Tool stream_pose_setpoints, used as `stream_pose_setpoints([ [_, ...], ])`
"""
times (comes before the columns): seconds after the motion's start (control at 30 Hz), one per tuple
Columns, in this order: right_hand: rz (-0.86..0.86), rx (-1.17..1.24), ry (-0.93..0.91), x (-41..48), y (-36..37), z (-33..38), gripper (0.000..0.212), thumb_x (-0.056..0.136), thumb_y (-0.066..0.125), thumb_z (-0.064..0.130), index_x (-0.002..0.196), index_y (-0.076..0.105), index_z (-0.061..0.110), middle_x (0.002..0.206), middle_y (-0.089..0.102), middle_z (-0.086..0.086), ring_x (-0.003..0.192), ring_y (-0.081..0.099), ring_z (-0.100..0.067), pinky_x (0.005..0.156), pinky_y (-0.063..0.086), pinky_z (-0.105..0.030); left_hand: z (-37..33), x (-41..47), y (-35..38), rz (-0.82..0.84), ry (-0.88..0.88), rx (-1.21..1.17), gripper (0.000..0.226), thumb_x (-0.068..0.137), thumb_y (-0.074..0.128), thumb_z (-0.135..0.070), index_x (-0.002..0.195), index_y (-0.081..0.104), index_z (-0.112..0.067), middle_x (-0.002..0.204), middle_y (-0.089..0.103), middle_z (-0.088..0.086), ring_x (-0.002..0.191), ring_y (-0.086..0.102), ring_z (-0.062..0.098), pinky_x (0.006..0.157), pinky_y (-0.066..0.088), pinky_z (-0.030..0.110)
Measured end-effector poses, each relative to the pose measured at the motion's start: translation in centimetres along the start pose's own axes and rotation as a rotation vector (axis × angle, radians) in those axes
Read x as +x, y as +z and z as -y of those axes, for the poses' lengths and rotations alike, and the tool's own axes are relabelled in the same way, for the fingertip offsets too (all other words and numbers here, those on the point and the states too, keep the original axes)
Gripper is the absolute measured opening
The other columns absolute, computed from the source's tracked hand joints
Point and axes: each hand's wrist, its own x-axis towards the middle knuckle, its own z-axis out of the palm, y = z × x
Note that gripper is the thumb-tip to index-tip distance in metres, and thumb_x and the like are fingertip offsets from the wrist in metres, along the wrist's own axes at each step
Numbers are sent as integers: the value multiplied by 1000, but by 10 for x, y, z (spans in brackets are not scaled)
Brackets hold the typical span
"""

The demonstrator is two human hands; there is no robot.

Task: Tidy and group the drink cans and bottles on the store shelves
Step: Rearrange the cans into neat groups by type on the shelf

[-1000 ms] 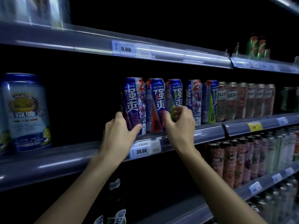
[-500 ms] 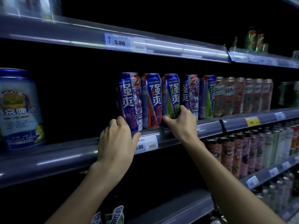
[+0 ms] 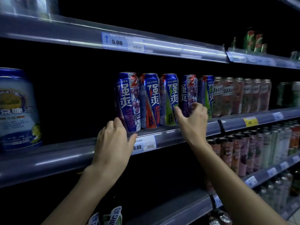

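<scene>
Five tall blue RIO cans stand in a row at the middle shelf's front rail (image 3: 170, 135). From the left they are a purple grape can (image 3: 128, 101), an orange can (image 3: 150, 99), a green can (image 3: 169, 98), a second purple can (image 3: 189, 93) and a second green can (image 3: 207, 93). My left hand (image 3: 113, 143) rests on the rail, fingertips touching the first can's lower left edge and thumb below it. My right hand (image 3: 192, 120) is spread around the base of the second purple can, thumb in the gap to its left, not clamped.
A large blue-and-white beer can (image 3: 17, 109) stands far left on the same shelf, with a dark gap between it and the row. Pink-labelled cans (image 3: 240, 95) continue to the right. The shelf below holds several slim cans (image 3: 253, 151). Green cans (image 3: 254, 40) sit on the top shelf.
My right hand left the first green can's base and moved right to the second purple can, fingers spreading. My left hand slid down from gripping the first purple can to the rail.
</scene>
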Motion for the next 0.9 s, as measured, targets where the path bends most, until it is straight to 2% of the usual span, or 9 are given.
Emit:
stream_pose_setpoints([
  [0.07, -44, 9, 39, 8, 0, -9, 58, 93, 59, 42, 131, 45, 1, 128, 48, -18, 118, 44, -32, 100, 35, -38, -1, 1, -1, -13, -11, -13, 38, 89, 61, -40, 103, 51, -7, 102, 58, 14, 93, 57, 31, 81, 46, 39],
  [0.13, -18, -1, 81, 17, 5, -20, 59, 90, 64, 36, 131, 44, -2, 128, 50, -21, 119, 47, -35, 100, 36, -40, -2, 3, 0, -19, -19, -10, 38, 90, 58, -41, 101, 51, -6, 101, 59, 15, 92, 57, 33, 79, 46, 41],
  [0.27, 48, -53, 103, 24, 11, -32, 60, 81, 73, 41, 121, 51, 3, 118, 63, -17, 110, 58, -37, 101, 42, -51, -1, 3, 3, -31, -12, -7, 35, 89, 61, -37, 102, 52, -5, 101, 60, 16, 92, 58, 35, 81, 46, 42],
  [0.5, 91, -60, 76, 39, 5, -40, 64, 75, 78, 48, 118, 55, 6, 114, 61, -13, 105, 57, -31, 100, 42, -48, 1, 2, 6, -34, 10, -10, 36, 85, 69, -30, 107, 52, -6, 103, 60, 14, 94, 57, 34, 84, 46, 43],
  [0.6, 185, -22, 18, 46, -2, -47, 54, 73, 74, 52, 104, 61, 10, 107, 61, -13, 95, 58, -27, 82, 47, -36, 1, 2, 7, -38, 18, 6, 37, 85, 69, -29, 106, 52, -5, 103, 59, 16, 94, 57, 35, 84, 46, 44],
  [0.67, 239, -11, -22, 46, -9, -48, 39, 78, 75, 42, 97, 63, 10, 96, 67, -12, 87, 62, -28, 69, 42, -31, 1, 1, 8, -41, 18, 11, 37, 84, 70, -28, 105, 52, -4, 102, 59, 17, 94, 57, 36, 84, 45, 44],
  [0.77, 284, 41, -36, 44, -13, -46, 28, 86, 70, 30, 105, 61, 11, 98, 68, -7, 91, 64, -27, 74, 45, -32, -1, 0, 8, -42, 10, 21, 37, 85, 69, -28, 105, 50, -4, 103, 59, 17, 96, 57, 37, 85, 44, 44],
  [0.83, 271, 58, -28, 38, -11, -42, 37, 83, 68, 37, 110, 59, 14, 103, 67, -6, 95, 63, -26, 80, 48, -35, -1, 0, 8, -42, 8, 26, 37, 85, 68, -29, 106, 50, -4, 104, 58, 17, 97, 56, 36, 86, 44, 43],
  [0.9, 208, 58, -21, 34, -7, -40, 57, 73, 68, 55, 113, 58, 15, 106, 65, -7, 97, 61, -24, 85, 49, -38, 0, 0, 8, -34, 10, 31, 38, 86, 68, -30, 107, 50, -4, 104, 58, 16, 98, 56, 35, 87, 44, 42],
])
